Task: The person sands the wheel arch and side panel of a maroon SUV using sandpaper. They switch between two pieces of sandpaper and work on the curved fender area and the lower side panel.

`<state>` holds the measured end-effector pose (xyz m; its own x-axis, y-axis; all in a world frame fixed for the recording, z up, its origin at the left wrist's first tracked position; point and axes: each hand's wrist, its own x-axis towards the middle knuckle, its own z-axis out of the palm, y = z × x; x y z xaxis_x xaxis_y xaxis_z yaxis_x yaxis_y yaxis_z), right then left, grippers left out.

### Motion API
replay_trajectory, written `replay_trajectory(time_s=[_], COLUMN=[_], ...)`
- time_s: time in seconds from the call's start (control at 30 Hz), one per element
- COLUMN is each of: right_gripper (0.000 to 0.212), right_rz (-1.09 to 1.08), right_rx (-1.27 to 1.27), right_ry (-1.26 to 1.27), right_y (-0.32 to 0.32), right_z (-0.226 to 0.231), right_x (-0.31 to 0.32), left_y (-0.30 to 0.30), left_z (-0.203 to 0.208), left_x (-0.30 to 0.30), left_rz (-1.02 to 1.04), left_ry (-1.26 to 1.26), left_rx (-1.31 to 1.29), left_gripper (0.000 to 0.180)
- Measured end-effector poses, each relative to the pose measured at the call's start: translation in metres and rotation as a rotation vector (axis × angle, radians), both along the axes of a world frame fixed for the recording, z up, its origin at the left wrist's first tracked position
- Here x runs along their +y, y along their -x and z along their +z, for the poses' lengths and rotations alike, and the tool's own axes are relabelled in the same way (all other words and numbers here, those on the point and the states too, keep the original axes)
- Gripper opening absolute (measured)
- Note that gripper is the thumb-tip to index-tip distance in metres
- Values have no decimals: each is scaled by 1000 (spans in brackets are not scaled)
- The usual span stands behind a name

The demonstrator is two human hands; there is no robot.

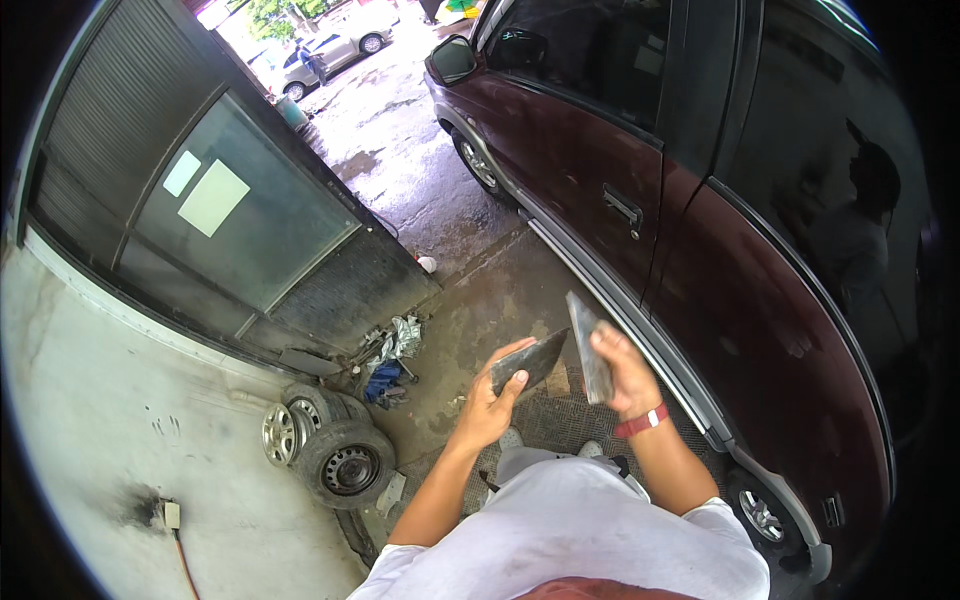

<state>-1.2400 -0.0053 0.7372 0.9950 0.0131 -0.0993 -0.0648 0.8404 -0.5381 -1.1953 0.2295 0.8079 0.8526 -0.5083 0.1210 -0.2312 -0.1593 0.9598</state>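
Note:
In front of my chest, my left hand (490, 400) grips a dark, flat, thin plate (532, 362), its thumb lying across the near face. My right hand (624, 372), with a red band at the wrist, is closed on a long grey flat plate (588, 350) that stands nearly upright, edge toward me. A narrow gap separates the two plates. What kind of plates they are I cannot tell. Fingers behind each plate are partly hidden.
A dark red car (590, 180) with a silver side step stands close on my right. To the left are stacked wheels (350, 465), crumpled silver and blue material (390, 365) and a glazed metal door (240, 200). A textured mat (545, 430) lies underfoot.

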Motion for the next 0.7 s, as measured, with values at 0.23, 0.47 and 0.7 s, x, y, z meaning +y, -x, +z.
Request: replay_trajectory(time_s=[0.23, 0.47, 0.7], right_gripper=[36, 61, 42], right_rz=[-110, 118, 38], right_rx=[-161, -148, 67], right_ry=[1121, 964, 200], right_y=[0, -1, 16], right_z=[24, 6, -6], right_x=[24, 37, 37], left_y=[-4, 2, -11], left_z=[-42, -49, -68], left_x=[8, 10, 33], left_rz=[-124, -118, 76], left_ry=[-199, 404, 416], left_rx=[307, 803, 574], left_gripper=[55, 66, 56])
